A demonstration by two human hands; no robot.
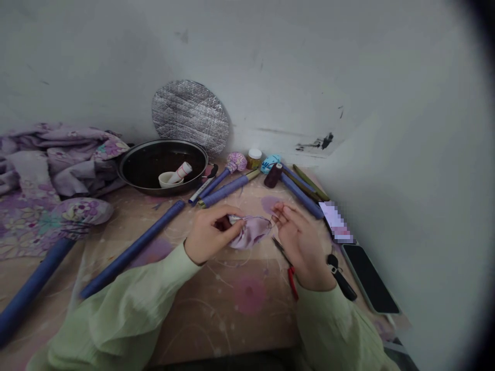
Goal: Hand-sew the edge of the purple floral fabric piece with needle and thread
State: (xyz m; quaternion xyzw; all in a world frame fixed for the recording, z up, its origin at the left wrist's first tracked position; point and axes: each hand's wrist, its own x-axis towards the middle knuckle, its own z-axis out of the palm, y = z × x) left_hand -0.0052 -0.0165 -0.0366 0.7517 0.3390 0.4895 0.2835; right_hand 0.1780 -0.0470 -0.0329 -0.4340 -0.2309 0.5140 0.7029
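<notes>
My left hand (212, 233) is closed on a small piece of light purple cloth (252, 233), pinching its gathered side between thumb and fingers. A thin dark line like thread runs along the cloth's upper edge. Just right of the cloth is my right hand (299, 239), its thumb and fingertips drawn together; what they pinch is too small to make out. Under and beside the right hand lie scissors (293, 282) with red handles, partly covered by it. A spool of dark thread (273, 175) stands beyond the hands.
A black pan (127, 178) holds a white cup (165, 180). Blue-wrapped sticks (135, 247) lie left and behind, some with cloth-covered heads. Two phones (369, 278) and a black key fob (344, 283) lie right. Floral fabric (34, 216) is heaped left; a small jar (254, 158) stands by the wall.
</notes>
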